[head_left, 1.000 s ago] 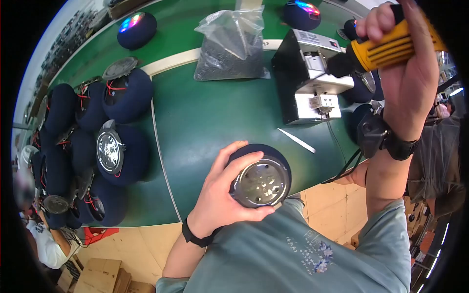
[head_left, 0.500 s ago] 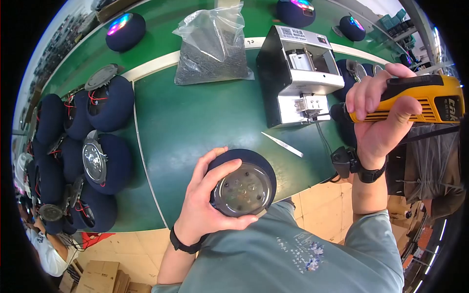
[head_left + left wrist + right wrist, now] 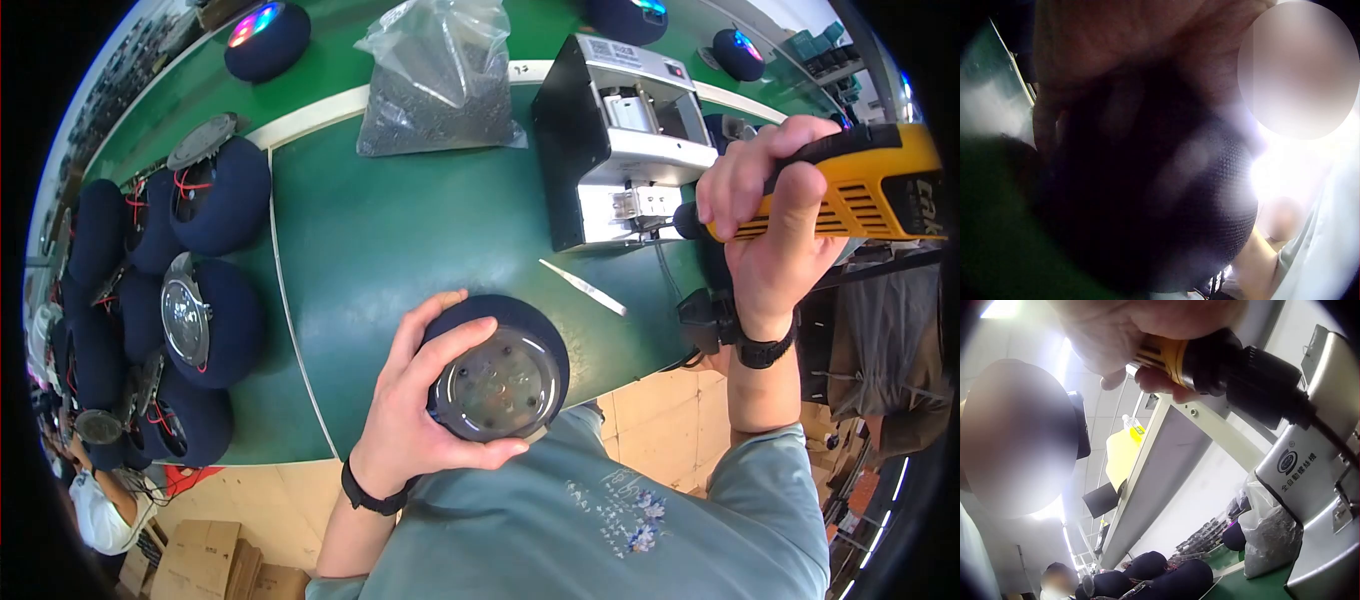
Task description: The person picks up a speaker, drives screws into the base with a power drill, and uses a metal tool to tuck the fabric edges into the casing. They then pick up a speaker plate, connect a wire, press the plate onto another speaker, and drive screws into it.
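Note:
My left hand (image 3: 410, 410) grips a round speaker (image 3: 560, 345) covered in dark blue fabric near the table's front edge. Its glossy clear round cover (image 3: 500, 385) faces up, with several small holes in it. The left wrist view shows the speaker's dark mesh side (image 3: 1235, 187) close under the palm. My right hand (image 3: 765, 215) holds a yellow and black electric screwdriver (image 3: 850, 205). The screwdriver's bit points at the front outlet of a silver and black screw feeder (image 3: 630, 150). In the right wrist view its black nose (image 3: 1266, 387) overlaps the feeder.
Several unfinished speakers (image 3: 215, 310) with red wires crowd the left of the green table (image 3: 400, 220). A clear bag (image 3: 440, 90) of small dark parts stands behind. White tweezers (image 3: 585, 287) lie before the feeder. Speakers with lit tops (image 3: 265, 45) sit at the back.
My right hand has lowered the screwdriver from above the feeder to its front outlet, bringing the bit there. My left hand keeps its grip on the speaker; the head view has shifted slightly.

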Demonstrator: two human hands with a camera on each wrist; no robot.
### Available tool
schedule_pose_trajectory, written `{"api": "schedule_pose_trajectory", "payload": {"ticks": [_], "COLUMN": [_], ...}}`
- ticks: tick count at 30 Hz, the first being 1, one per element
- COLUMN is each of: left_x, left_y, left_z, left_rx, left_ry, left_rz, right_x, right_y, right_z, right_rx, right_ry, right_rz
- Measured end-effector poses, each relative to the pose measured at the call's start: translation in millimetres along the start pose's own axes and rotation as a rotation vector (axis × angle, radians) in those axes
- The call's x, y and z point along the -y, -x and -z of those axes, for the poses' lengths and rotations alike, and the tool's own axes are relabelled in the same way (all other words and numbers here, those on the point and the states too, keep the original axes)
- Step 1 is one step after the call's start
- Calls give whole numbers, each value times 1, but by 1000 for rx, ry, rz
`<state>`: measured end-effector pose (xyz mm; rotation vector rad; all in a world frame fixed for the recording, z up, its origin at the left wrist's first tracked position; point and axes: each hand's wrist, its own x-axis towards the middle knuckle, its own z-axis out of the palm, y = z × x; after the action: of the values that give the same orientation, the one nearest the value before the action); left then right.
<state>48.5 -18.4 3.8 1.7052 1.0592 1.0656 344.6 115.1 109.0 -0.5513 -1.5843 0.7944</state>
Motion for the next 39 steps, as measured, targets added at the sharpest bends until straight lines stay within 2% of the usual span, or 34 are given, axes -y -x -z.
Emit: {"api": "schedule_pose_trajectory", "payload": {"ticks": [5,7,8,9,11,12,21,22,24,37,39], "left_x": [-3,-3,-3,-2,-3,-3,-2,-2,-1,-3,-2], "left_y": [0,-1,-1,0,-1,-1,-2,-2,-2,-1,-1], "left_z": [0,1,1,0,1,1,5,6,6,5,5], "left_rx": [-10,-15,-11,-12,-20,-13,25,43,38,40,39], "left_ry": [4,4,12,21,27,29,32,28,28,33,33], "left_rz": [5,3,6,10,28,30,38,44,42,46,42], "right_x": [-1,4,13,21,42,49,96,94,85,78,77], "right_y": [-15,-17,-11,-8,0,-3,-44,-37,-17,-9,-7], "right_z": [-12,-13,-11,-15,-35,-37,-44,-48,-56,-64,-74], "right_rx": [-64,-106,-48,16,2,5,663,669,460,387,389], "right_ry": [30,135,129,-15,-271,-273,-193,-193,-301,-335,-261], "right_rz": [-61,-208,-313,-266,-219,-226,-527,-529,-392,-320,-292]}}
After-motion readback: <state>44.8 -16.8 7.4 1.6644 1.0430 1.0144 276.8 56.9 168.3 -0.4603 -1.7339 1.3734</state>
